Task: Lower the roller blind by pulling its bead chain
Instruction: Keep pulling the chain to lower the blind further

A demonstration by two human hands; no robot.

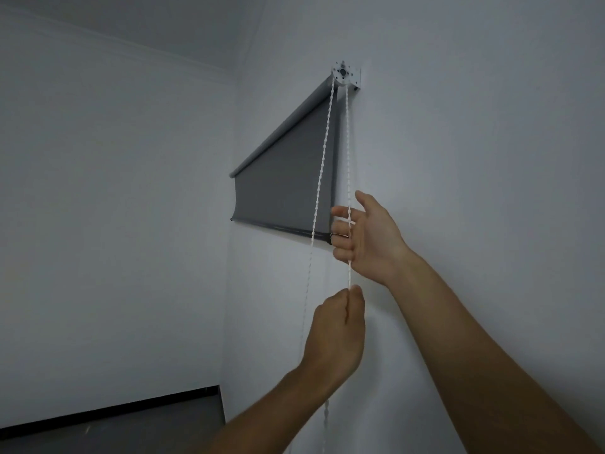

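A: Start with what's nearest. What are the hands doing?

B: Two bare forearms reach up from the lower right. The left hand (337,326) is lowest and nearest, curled into a fist with thumb and forefinger pinched on the right-hand strand of the bead chain (348,142). Just above it, the right hand (366,237) has its fingers (340,229) curled loosely round the same strand, thumb lifted free; a thin ring shows on one finger. Whether it is truly gripping or only cupping the strand, I cannot tell.

A: And the chain itself?

B: White, small oval beads strung on a thin cord, hung as a loop. The right strand runs straight and taut down through both hands. The left strand hangs free, slanting down and left past the blind's edge, and continues below the left wrist.

A: Where does it lead?

B: Up to a round white clutch wheel (342,73) with small holes and a dark hub, held in a white bracket (357,80) on the wall. From there the roller blind (288,188) stretches away to the left: matte grey fabric, smooth, wound on a tube, lowered only part of the way, with a slim bottom bar (278,228) and a dark end cap.

A: And the room?

B: Plain pale wall (458,158), smooth paint, meeting a second wall in a far corner. A cornice lines the ceiling (147,18). Lower left, a black skirting board (111,411) edges a dull grey floor (131,434).
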